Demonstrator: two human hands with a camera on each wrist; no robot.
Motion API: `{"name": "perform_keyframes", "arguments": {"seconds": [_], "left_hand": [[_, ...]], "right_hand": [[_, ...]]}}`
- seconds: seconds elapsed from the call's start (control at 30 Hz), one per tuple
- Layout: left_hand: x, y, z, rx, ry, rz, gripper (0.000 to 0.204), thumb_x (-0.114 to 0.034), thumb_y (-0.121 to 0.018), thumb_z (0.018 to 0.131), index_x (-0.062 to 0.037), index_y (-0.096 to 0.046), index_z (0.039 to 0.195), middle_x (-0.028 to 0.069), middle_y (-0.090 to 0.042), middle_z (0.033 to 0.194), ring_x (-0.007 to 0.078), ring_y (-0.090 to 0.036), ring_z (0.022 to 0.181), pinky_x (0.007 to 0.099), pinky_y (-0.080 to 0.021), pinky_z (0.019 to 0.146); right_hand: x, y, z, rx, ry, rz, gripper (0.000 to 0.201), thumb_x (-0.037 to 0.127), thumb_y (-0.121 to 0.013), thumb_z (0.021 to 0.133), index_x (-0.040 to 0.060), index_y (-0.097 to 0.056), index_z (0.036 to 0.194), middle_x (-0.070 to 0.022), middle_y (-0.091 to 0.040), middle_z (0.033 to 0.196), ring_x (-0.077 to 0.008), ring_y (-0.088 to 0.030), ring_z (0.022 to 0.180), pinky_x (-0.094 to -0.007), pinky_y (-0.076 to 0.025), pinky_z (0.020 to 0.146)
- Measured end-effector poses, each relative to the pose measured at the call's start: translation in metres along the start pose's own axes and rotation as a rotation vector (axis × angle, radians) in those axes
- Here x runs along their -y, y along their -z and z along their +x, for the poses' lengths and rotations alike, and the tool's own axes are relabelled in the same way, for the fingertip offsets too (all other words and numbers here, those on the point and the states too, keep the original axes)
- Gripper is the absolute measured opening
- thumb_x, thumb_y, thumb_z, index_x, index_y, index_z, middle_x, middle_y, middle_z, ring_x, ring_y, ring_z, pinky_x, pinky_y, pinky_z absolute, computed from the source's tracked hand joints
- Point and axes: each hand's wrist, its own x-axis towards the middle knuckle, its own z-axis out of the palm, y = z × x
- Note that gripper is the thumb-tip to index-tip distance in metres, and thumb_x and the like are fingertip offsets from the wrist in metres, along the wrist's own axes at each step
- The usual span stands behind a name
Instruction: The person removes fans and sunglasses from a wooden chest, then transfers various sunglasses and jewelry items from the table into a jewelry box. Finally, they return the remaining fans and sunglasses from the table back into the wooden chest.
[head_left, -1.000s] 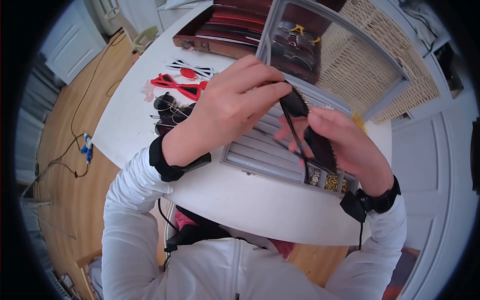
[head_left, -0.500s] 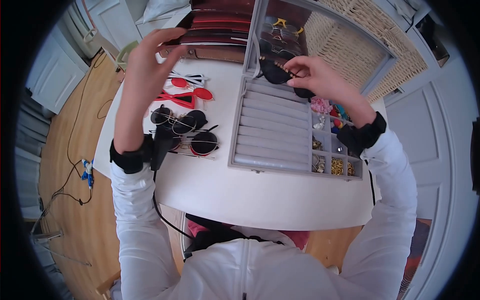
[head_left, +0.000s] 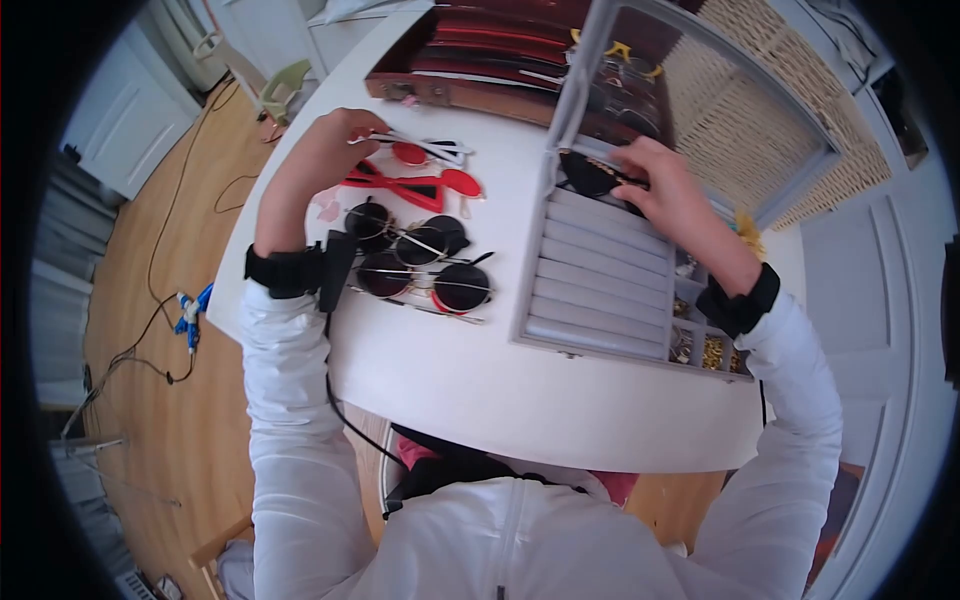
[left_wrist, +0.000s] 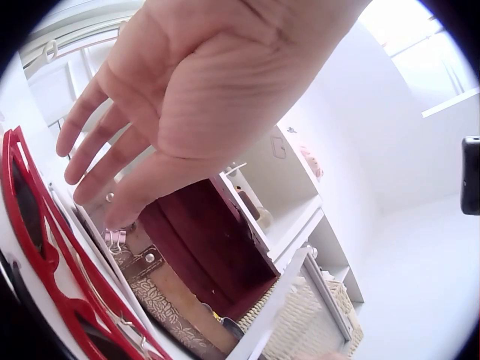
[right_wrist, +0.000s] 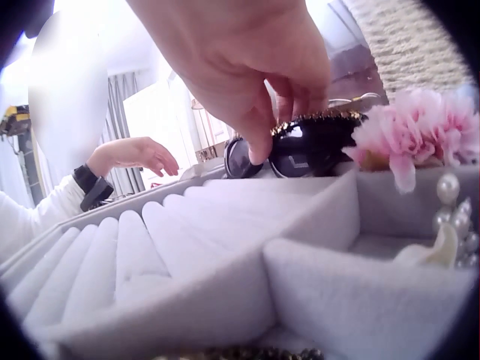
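Between thumb and fingers, the right hand (head_left: 668, 190) (right_wrist: 247, 67) pinches black sunglasses (head_left: 588, 173) (right_wrist: 304, 156) with a gold-beaded edge. They lie low at the back of the grey jewellery box (head_left: 530, 300), behind its padded rolls (right_wrist: 169, 232). The left hand (head_left: 318, 168) (left_wrist: 202, 90) is over the table's far left, fingers extended and slightly bent, at the end of white-framed glasses (head_left: 435, 148); contact cannot be told. Just nearer lie red-framed sunglasses (head_left: 425, 193) (left_wrist: 49, 262) and red round lenses (head_left: 461, 182).
Several dark round sunglasses (head_left: 462, 288) lie left of the box. Behind stands a brown case (head_left: 450, 93) with a dark red inside. The box's windowed lid (head_left: 575, 85) stands raised before a woven basket (head_left: 850, 130). A pink flower (right_wrist: 420, 131) and pearls (right_wrist: 448, 187) fill right compartments.
Both hands held the black sunglasses at first; the left let go and moved left, lately lowering toward the white glasses. The right carried the sunglasses to the box's back and lowered them.
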Motion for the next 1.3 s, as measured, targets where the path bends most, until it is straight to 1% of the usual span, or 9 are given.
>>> {"name": "perform_keyframes", "arguments": {"seconds": [0.33,0.53,0.7,0.83,1.0,1.03,1.1,1.13,1.3], "left_hand": [[0.007,-0.01,0.008,0.072,0.08,0.109,0.036,-0.003,-0.062,0.075,-0.011,-0.065,0.11,0.0153,-0.058,0.1,0.0238,-0.061,0.084,0.033,-0.05,0.074],[0.022,-0.017,0.017,-0.141,0.041,0.111,0.016,-0.012,-0.067,0.072,-0.0049,-0.068,0.086,0.0114,-0.059,0.066,0.0223,-0.058,0.06,0.0331,-0.046,0.059],[0.008,-0.01,0.017,-0.356,0.175,0.107,0.017,-0.015,-0.072,0.07,-0.0068,-0.069,0.084,0.0168,-0.058,0.082,0.03,-0.059,0.071,0.0381,-0.047,0.068],[-0.026,0.005,0.008,-0.651,-0.034,0.097,0.011,-0.009,-0.068,0.075,-0.0051,-0.069,0.085,0.016,-0.058,0.079,0.028,-0.057,0.067,0.0371,-0.045,0.064],[-0.116,0.007,-0.01,-0.289,-0.248,-0.178,0.011,-0.008,-0.065,0.077,0.0003,-0.066,0.085,0.0133,-0.058,0.064,0.0229,-0.057,0.057,0.0323,-0.044,0.056],[-0.132,0.005,-0.01,-0.272,-0.257,-0.191,0.011,-0.008,-0.065,0.077,0.0003,-0.066,0.085,0.0133,-0.058,0.064,0.0229,-0.057,0.057,0.0323,-0.044,0.056],[-0.158,-0.001,-0.01,-0.058,-0.271,-0.202,0.012,-0.006,-0.065,0.077,0.0036,-0.063,0.085,0.0084,-0.062,0.076,0.0151,-0.051,0.064,0.0286,-0.041,0.059],[-0.165,-0.006,-0.01,-0.019,-0.246,-0.216,0.017,-0.011,-0.066,0.079,0.0024,-0.064,0.089,0.0092,-0.064,0.08,0.0167,-0.053,0.067,0.0284,-0.043,0.063],[-0.151,-0.055,0.004,-0.099,-0.46,-0.272,0.028,-0.018,-0.068,0.081,-0.0004,-0.064,0.102,0.0114,-0.065,0.087,0.0186,-0.059,0.076,0.029,-0.048,0.07]], "right_hand": [[0.01,0.004,0.004,0.053,0.072,-0.056,0.027,0.01,-0.07,0.072,0.0001,-0.061,0.095,-0.0126,-0.061,0.087,-0.03,-0.06,0.081,-0.0367,-0.048,0.071],[0.017,0.026,0.007,-0.093,0.057,-0.058,0.032,0.016,-0.068,0.077,0.0012,-0.058,0.104,-0.0116,-0.058,0.096,-0.0245,-0.06,0.084,-0.0335,-0.047,0.073],[0.02,0.038,0.008,-0.162,0.027,0.065,0.028,0.013,-0.064,0.08,0.0003,-0.057,0.104,-0.0105,-0.055,0.1,-0.0215,-0.059,0.087,-0.0324,-0.047,0.075],[0.044,0.038,0.004,-0.259,0.109,0.027,0.03,0.012,-0.063,0.08,0.001,-0.056,0.106,-0.0112,-0.054,0.103,-0.024,-0.059,0.087,-0.0332,-0.047,0.076],[0.089,0.041,0.008,-0.471,0.551,-0.23,0.034,0.013,-0.065,0.078,0.0026,-0.054,0.109,-0.0148,-0.057,0.105,-0.0322,-0.059,0.087,-0.0369,-0.048,0.077],[0.089,0.043,0.004,-0.466,0.53,-0.238,0.034,0.013,-0.065,0.078,0.0026,-0.054,0.109,-0.0148,-0.057,0.105,-0.0322,-0.059,0.087,-0.0369,-0.048,0.077],[0.086,0.048,-0.001,0.06,0.292,-0.05,0.032,0.016,-0.065,0.079,0.0021,-0.055,0.107,-0.0161,-0.061,0.092,-0.0316,-0.06,0.082,-0.0389,-0.048,0.074],[0.079,0.049,-0.004,0.119,0.217,-0.053,0.029,0.018,-0.063,0.082,0.0011,-0.056,0.104,-0.0161,-0.062,0.08,-0.0312,-0.061,0.074,-0.0391,-0.047,0.069],[0.019,0.037,-0.022,0.188,0.075,0.094,0.024,0.019,-0.06,0.085,0.0007,-0.058,0.101,-0.0128,-0.056,0.087,-0.0265,-0.056,0.078,-0.0337,-0.044,0.07]]}}
